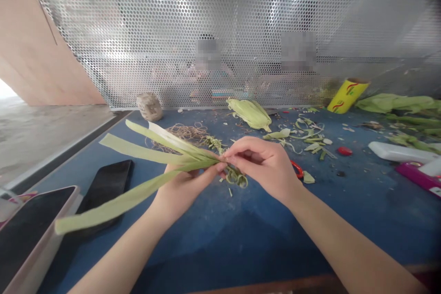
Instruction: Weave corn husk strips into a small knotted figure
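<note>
Several long pale-green strips that look like corn husk (144, 151) fan out to the left, gathered at their right end. My left hand (186, 188) is closed around the gathered part from below, thumb on top. My right hand (267, 165) pinches at the same end, its thumb and fingertips meeting the left thumb; what exactly sits between them is too small to make out. Curled green ends (237, 178) hang below the fingertips. Just behind the hands are a small green sprig (215, 143) and a tangle of brown twine (186, 133).
Behind my hands lies a husked ear of corn (251, 114), with green scraps (313, 140) to its right. A yellow roll (347, 95) leans near the perforated metal screen (241, 18). Phones (106, 183) lie left; a red-handled tool (296, 170) is partly hidden by my right hand.
</note>
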Motion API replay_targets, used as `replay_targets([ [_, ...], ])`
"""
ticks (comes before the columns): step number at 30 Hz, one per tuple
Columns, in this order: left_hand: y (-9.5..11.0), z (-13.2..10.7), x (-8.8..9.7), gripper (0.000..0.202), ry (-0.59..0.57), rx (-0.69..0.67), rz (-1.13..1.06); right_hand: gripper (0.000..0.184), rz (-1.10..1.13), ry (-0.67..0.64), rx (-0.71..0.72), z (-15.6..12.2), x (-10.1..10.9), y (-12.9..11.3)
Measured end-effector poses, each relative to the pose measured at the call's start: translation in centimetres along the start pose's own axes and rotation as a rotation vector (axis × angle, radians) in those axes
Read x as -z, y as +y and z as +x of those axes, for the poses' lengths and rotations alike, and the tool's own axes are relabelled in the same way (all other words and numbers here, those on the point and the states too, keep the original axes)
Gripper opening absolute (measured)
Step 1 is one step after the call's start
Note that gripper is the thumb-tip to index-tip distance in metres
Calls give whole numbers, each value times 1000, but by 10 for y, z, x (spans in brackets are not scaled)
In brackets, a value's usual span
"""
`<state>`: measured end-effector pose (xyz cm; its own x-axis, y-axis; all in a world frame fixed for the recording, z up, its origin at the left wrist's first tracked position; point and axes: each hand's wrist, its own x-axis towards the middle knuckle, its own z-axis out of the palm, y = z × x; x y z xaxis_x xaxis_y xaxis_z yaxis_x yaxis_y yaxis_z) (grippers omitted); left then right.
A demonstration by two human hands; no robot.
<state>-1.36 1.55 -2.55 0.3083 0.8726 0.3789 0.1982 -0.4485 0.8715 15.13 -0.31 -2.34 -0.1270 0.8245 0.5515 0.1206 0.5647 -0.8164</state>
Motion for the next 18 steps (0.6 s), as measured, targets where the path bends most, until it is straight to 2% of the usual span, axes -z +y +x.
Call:
replay_targets([
  [4,-1,0,1,4,-66,51,-171,8,61,-152,52,2,7,3],
  [8,-2,0,2,4,-103,68,-190,7,60,-166,73,1,8,2],
  [13,1,-1,1,4,-93,39,-97,6,0,-143,38,0,8,-5],
  [18,2,-1,1,8,-39,-10,175,8,-120,-101,15,-2,8,-5],
])
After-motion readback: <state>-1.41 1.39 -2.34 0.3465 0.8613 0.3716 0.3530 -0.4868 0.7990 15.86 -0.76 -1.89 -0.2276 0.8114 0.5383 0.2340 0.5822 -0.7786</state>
